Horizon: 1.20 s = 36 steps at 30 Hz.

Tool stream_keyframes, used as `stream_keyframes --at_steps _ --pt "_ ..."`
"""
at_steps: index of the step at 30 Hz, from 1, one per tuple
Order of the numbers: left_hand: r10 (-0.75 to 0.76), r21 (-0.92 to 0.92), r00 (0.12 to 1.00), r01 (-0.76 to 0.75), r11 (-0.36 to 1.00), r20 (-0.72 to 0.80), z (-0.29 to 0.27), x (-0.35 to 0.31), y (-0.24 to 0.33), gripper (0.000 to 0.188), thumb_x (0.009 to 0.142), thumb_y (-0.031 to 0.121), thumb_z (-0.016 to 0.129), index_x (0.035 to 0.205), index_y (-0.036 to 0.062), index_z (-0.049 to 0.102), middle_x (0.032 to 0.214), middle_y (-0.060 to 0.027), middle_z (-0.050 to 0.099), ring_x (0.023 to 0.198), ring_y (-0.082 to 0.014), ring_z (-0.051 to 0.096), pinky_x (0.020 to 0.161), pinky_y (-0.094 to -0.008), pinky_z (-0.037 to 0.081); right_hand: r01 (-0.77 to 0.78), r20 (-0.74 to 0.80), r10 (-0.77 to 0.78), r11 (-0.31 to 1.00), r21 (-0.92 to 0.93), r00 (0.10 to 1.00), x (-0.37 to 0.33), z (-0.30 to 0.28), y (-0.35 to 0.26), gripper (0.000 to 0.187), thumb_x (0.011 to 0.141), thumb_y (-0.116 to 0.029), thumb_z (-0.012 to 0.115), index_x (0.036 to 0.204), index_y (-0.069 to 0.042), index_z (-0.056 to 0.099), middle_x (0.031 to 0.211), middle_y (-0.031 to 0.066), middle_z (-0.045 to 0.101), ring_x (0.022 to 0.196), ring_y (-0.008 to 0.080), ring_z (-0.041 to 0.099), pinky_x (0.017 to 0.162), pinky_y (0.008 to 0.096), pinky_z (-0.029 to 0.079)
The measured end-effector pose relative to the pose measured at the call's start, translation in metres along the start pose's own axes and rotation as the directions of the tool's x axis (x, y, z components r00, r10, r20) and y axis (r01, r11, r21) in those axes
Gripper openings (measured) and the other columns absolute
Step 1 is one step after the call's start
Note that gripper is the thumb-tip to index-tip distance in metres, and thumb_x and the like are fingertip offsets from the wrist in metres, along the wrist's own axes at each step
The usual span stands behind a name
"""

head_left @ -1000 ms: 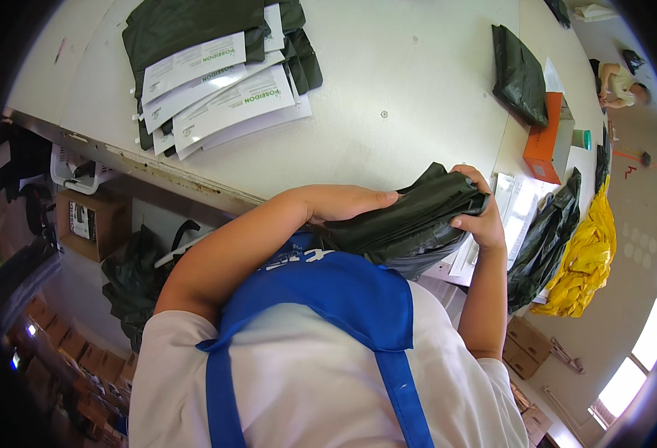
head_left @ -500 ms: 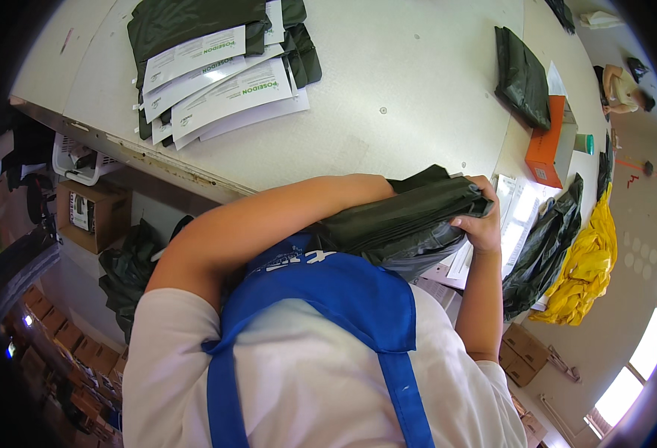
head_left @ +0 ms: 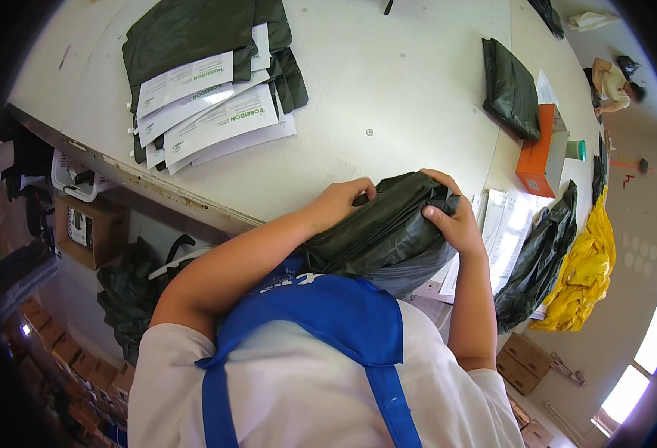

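A thick bundle of folded dark green plastic bags [head_left: 388, 228] rests against my blue apron at the table's front edge. My right hand [head_left: 454, 218] wraps round its right end, thumb on the near side and fingers over the top. My left hand [head_left: 348, 200] grips the bundle's far upper edge with bent fingers; part of the fingertips is hidden by the plastic. Farther left on the table lies a pile of dark green plastic packs [head_left: 186, 45] with white printed sheets [head_left: 220, 123] sticking out of them.
On the right are another folded dark green pack [head_left: 511, 88], an orange box [head_left: 537, 153], a green-lidded container [head_left: 576, 150], papers [head_left: 504, 231], crumpled dark plastic [head_left: 541, 250] and yellow plastic [head_left: 584, 269]. A cardboard box [head_left: 112, 231] stands below left. A person [head_left: 612, 84] is at far right.
My left hand has come out from behind the bundle to its far upper edge. The bundle has tilted, and my right hand has shifted slightly left on its end.
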<state>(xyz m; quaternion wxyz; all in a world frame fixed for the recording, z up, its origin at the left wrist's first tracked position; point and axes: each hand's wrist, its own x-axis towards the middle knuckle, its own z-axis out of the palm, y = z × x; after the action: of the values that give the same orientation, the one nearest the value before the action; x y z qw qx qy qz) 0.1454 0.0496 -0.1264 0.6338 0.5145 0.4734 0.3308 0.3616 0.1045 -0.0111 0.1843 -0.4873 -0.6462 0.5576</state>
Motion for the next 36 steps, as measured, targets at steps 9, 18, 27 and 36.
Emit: stream_keyframes --at_steps 9,18,27,36 --pt "0.155 0.261 0.934 -0.07 0.963 -0.321 -0.009 0.024 0.015 0.011 0.083 0.009 0.06 0.094 0.0053 0.06 0.065 -0.0136 0.059 0.056 -0.0266 0.056 0.055 -0.0352 0.043 0.13 0.062 -0.116 0.79 -0.599 0.991 0.018 0.02 0.002 0.038 0.079 -0.013 0.07 0.115 -0.006 0.06 0.096 0.0111 0.066 0.089 0.0256 0.064 0.081 0.036 0.047" --pt "0.483 0.78 0.853 -0.161 0.605 -0.199 -0.006 0.023 0.018 0.013 0.078 0.01 0.062 0.091 0.0083 0.06 0.072 -0.0102 0.065 0.061 -0.0291 0.062 0.053 -0.0394 0.05 0.124 0.08 -0.249 0.168 -0.978 0.965 0.035 0.058 0.045 0.023 0.076 -0.011 0.057 0.098 -0.013 0.061 0.082 0.0029 0.06 0.075 0.0215 0.059 0.068 0.0348 0.043" --pt "0.642 0.789 0.734 -0.251 0.561 -0.223 -0.004 0.013 0.032 0.008 0.077 0.008 0.059 0.077 0.0085 0.051 0.061 -0.0069 0.054 0.049 -0.0245 0.058 0.043 -0.0351 0.046 0.114 -0.158 -0.286 0.741 -0.662 0.945 0.022 0.052 0.038 0.037 0.068 -0.015 0.077 0.099 -0.002 0.061 0.085 0.0147 0.063 0.082 0.0334 0.062 0.073 0.0401 0.05" --pt "0.663 0.753 0.733 -0.35 0.558 -0.151 0.0 0.009 0.039 0.011 0.078 0.006 0.063 0.08 0.0072 0.052 0.068 -0.0075 0.052 0.059 -0.026 0.059 0.05 -0.0363 0.047 -0.018 -0.388 -0.379 0.696 -0.718 0.84 0.036 0.057 0.041 0.048 0.067 -0.012 0.076 0.107 -0.001 0.051 0.1 0.0153 0.053 0.097 0.035 0.053 0.079 0.0419 0.046"
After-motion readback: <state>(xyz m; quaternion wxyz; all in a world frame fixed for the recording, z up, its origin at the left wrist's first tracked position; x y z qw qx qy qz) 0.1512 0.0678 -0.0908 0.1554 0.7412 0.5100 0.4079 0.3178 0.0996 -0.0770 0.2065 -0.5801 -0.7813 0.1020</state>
